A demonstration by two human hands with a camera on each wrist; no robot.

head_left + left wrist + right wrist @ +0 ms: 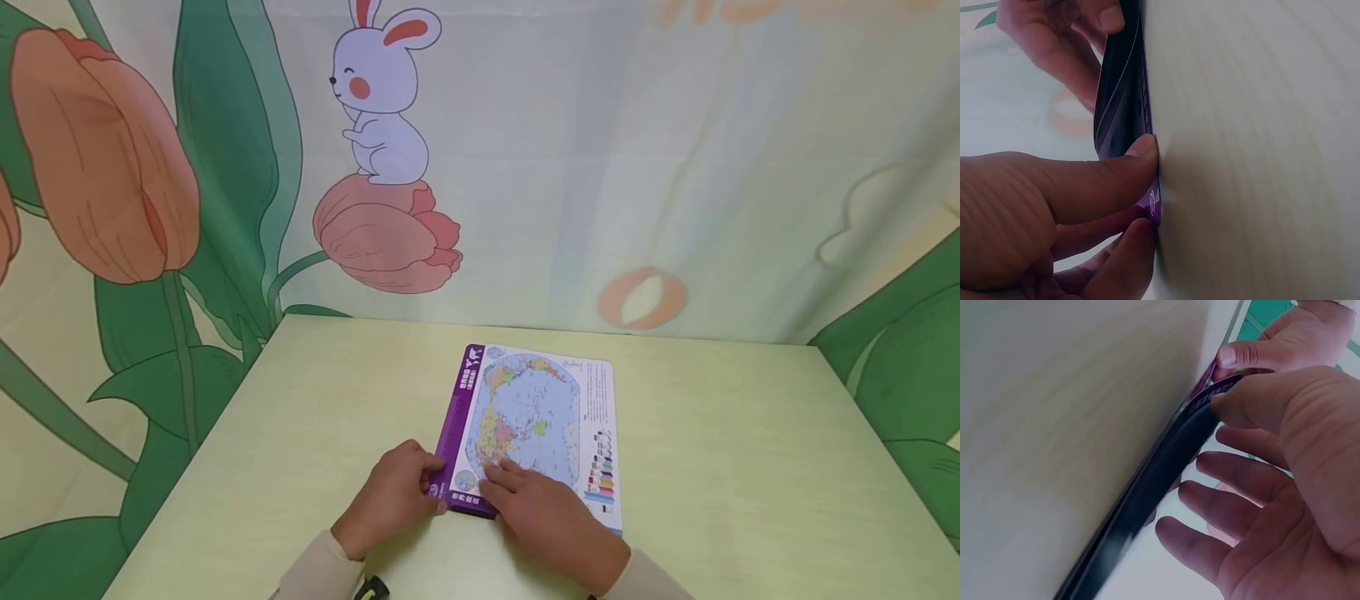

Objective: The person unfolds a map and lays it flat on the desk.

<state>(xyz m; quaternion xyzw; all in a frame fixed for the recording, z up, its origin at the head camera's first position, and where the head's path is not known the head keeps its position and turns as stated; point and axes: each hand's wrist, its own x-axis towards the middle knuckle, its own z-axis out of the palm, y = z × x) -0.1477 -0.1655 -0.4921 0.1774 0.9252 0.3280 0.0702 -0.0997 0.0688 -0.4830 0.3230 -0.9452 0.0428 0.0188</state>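
Note:
A world map sheet with a purple left border and a white legend strip lies on the table in front of me. My left hand pinches its near left corner, thumb and finger at the purple edge. Just right of it, my right hand reaches over the near edge, its fingers on the printed face. In the right wrist view the thumb of this hand bears on the near edge while the other fingers spread above. Dark layers show along that edge, bowed apart near the left hand.
The pale wood-grain table extends to both sides of the map. Behind it hangs a printed cloth with a rabbit and tulips, meeting the table's far edge. A dark band with a yellow-green mark sits by the left sleeve.

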